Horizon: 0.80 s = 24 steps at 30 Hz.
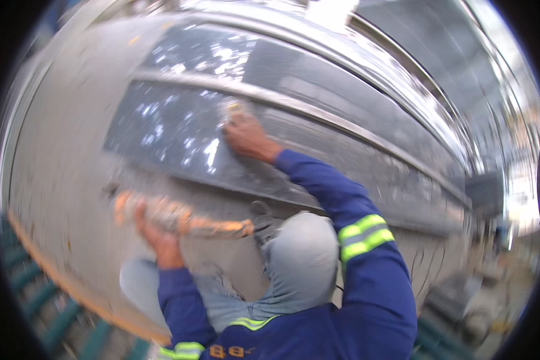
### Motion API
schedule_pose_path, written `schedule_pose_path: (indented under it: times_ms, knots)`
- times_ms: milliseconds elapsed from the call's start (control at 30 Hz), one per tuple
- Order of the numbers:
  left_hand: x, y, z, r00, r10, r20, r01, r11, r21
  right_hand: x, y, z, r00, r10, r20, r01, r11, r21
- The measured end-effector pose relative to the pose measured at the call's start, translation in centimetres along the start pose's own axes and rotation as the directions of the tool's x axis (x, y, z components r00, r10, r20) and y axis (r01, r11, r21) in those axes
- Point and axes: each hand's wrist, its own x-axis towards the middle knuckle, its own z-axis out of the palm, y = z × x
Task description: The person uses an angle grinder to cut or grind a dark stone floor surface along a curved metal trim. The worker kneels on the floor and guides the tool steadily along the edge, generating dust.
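My left hand (pixel 159 240) is closed around a dusty orange handheld grinder (pixel 171 217), held just off the near edge of a long dark polished slab (pixel 162 129). A dark cord trails from the grinder's right end, by my knee. My right hand (pixel 249 137) rests on the slab's top with its fingers bent around a small pale, yellowish piece (pixel 234 109). Motion blur hides what kind of piece it is. Bright reflections cover the left part of the slab, while its right part looks duller and streaked.
A second dark slab (pixel 270 66) lies beyond a pale strip (pixel 318 110). All rest on a dusty grey surface (pixel 72 132) with an orange edge (pixel 60 279). Green bars (pixel 45 297) run at lower left. My bent knee (pixel 303 246) is beside the near slab.
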Motion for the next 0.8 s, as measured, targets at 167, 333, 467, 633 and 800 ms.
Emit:
schedule_pose_path:
  times_ms: [167, 333, 467, 633, 800]
  knots:
    - [0.9, 0.9, -3.9, 1.0, 0.008, -0.027, -0.003, 0.986, 0.166, -0.2, 2.9, 6.0, 0.981, 0.103, -0.162, -0.086, 0.99, 0.11]
    - [0.5, 2.4, -4.0, 0.936, 0.348, 0.058, -0.346, 0.873, 0.343, 1.8, 2.8, 6.5, 0.969, 0.118, -0.218, -0.109, 0.993, 0.054]
    - [-0.1, 1.6, -4.3, 0.958, 0.279, 0.071, -0.285, 0.881, 0.378, 1.7, 3.4, 7.5, 0.968, 0.246, -0.049, -0.245, 0.969, 0.018]
    - [-0.3, 0.3, -3.0, 0.967, 0.245, 0.062, -0.252, 0.912, 0.323, -0.1, 7.5, 4.6, 0.974, 0.156, -0.165, -0.148, 0.987, 0.057]
    - [-1.5, 3.9, -9.4, 0.719, 0.51, 0.472, -0.656, 0.272, 0.705, 3.1, 7.7, 1.6, 0.961, 0.02, 0.276, -0.068, 0.984, 0.166]
